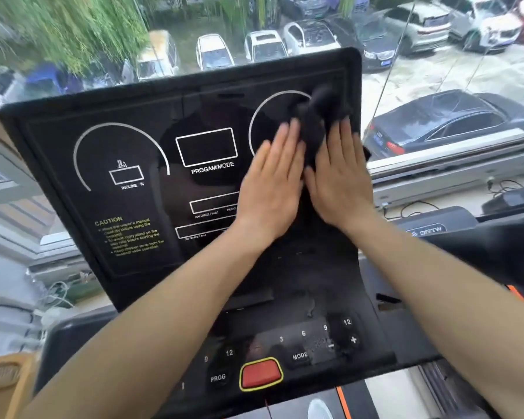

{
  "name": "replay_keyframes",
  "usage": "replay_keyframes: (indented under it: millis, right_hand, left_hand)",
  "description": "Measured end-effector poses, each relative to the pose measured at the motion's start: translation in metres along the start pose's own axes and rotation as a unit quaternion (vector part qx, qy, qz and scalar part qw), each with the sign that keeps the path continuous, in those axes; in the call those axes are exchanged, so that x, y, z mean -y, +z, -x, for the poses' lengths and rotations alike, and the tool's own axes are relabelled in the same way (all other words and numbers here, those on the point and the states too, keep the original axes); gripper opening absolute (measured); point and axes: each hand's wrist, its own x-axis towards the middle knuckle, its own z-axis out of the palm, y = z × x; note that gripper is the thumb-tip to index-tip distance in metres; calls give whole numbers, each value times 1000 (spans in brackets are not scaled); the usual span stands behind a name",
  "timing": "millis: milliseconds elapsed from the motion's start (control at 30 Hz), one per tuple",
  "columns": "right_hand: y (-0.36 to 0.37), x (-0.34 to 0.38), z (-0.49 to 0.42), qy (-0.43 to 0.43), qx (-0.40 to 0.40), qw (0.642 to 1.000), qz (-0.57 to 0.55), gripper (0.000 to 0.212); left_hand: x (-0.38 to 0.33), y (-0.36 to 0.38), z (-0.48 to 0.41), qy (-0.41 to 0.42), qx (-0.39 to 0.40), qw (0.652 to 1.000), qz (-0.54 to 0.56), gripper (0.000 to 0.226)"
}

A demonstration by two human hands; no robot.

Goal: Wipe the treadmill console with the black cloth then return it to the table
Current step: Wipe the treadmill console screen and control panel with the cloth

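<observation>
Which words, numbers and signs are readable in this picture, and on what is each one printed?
"PROGAM/MODE": console panel, under the middle window.
"INCLINE %": under the small left window.
"CAUTION": yellow heading; the lines below are too blurred.
"CALORIES", "DISTANCE (km)": tiny, only just readable.
"PROG", "MODE", "3", "6", "9", "12", "+", "-": lower keypad.
"GRTW": neighbouring machine.
Car plates: unreadable.
</observation>
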Motion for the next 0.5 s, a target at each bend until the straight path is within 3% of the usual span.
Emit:
replay_keyframes:
  millis: [167,367,433,500]
  right_hand:
    - [-17,-13,-40,14,-23,999,-26,68]
    - [21,-7,56,75,18,995,-59,58]
    - [28,-6,92,68,11,995,-74,52]
    - [27,1,114,118,2,985,-126,48]
  left_hand:
    - [0,-10,-33,-38,-54,997,50,55]
    - [-28,13,40,77,56,993,67,57]
    - [-40,23,64,100,71,988,93,56]
    - [-51,30,79,104,67,983,133,53]
